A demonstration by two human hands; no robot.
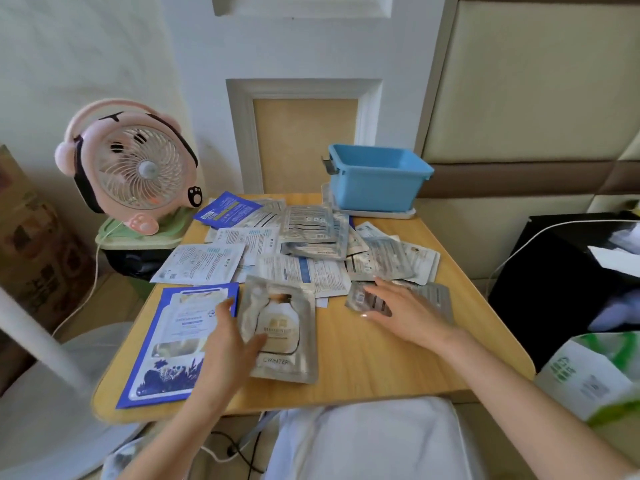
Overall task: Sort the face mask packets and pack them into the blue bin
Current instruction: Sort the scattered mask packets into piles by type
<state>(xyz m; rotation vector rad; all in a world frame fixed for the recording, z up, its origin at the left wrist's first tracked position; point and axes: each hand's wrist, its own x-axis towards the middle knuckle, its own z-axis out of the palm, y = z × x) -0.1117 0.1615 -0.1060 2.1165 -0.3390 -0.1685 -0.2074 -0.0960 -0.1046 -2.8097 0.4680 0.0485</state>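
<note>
Sorting looks barely started, packing not at all. Far left, off the table (363, 368): pink desk fan (138, 168), not part of the job. Near-left of the table: one large blue-bordered packet (166, 348) lies flat, face up, apart from the heap, likely the start of a sorted group. Left hand (227, 344) sits over the seam between it and the silver packet (287, 327) just beside it; fingers loosely spread, thumb lying on the silver packet's left edge, no pinch that I can see. Those two packets are the only ones separated out by type. Behind them, mid-table: the unsorted pile (304, 244), white, silver and at least one dark blue packet (227, 209) at its back-left corner, overlapping, mostly back side up. Blue bin (377, 181) stands at the back edge on a white tray (381, 213), touching the rear of the pile; nothing shows above its rim and the inner wall in view is bare, floor mostly hidden, so I judge it empty. Right of centre: right hand (405, 310) is laid flat, fingers straight and spread, on a small silver packet (363, 301) at the pile's near-right fringe, pressing or sliding it rather than gripping. Left to do: nearly the whole pile to split into groups, then everything into the bin.
</note>
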